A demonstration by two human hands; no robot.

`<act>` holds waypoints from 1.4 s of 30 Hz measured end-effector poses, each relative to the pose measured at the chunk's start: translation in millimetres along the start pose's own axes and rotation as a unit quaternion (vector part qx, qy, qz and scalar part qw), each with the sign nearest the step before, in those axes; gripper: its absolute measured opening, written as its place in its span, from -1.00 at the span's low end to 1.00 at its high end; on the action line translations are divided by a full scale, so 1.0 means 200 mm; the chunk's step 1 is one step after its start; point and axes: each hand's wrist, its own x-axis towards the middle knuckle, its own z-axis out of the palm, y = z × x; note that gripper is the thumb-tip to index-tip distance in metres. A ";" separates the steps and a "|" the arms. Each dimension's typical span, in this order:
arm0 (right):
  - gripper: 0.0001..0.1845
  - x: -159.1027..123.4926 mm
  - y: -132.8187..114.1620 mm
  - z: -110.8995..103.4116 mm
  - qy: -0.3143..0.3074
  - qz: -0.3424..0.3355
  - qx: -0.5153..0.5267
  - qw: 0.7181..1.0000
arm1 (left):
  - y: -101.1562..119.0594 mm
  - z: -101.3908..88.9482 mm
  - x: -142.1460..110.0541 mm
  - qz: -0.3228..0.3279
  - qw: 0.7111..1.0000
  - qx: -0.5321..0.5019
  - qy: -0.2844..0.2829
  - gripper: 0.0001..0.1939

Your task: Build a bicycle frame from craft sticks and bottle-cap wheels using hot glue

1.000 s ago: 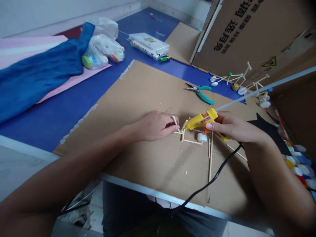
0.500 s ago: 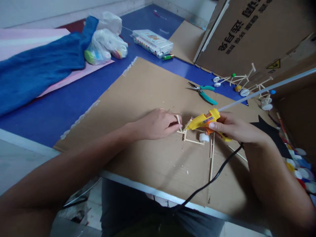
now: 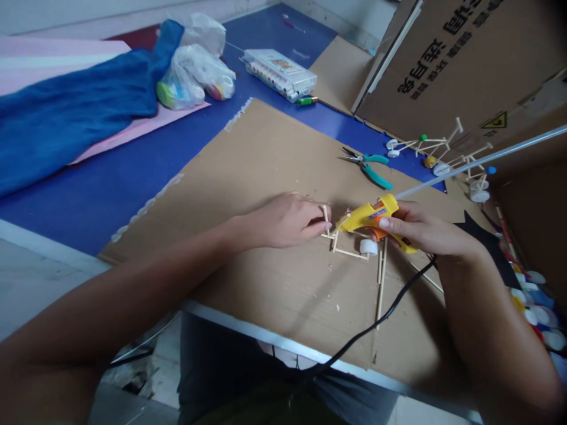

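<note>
My right hand [image 3: 427,227] is wrapped round a yellow hot glue gun [image 3: 371,213] with an orange trigger and a long clear glue stick [image 3: 478,163] out of its back. Its nozzle touches or nearly touches a small frame of thin wooden sticks [image 3: 349,254], which has a white bottle cap [image 3: 368,247] at its right end. My left hand [image 3: 295,221] pinches a wooden stick at the frame's left end; the fingertips partly hide the joint. Loose wooden sticks [image 3: 381,283] lie just right of the frame.
Cardboard [image 3: 212,195] covers the blue table. Teal-handled pliers [image 3: 370,168] lie beyond my hands. Two stick models with caps [image 3: 478,189] stand at the right, near bottle caps [image 3: 540,313]. The glue gun's black cord [image 3: 354,342] crosses the front edge. A marker box [image 3: 281,74] sits at the back.
The whole view has shifted slightly. Both hands, the glue gun and the stick frame keep nearly the same positions relative to one another.
</note>
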 end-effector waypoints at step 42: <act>-0.58 -0.44 -0.11 0.47 0.182 -0.027 -0.284 0.941 | 0.06 -0.02 -0.02 -0.025 0.999 0.012 -0.024 -0.70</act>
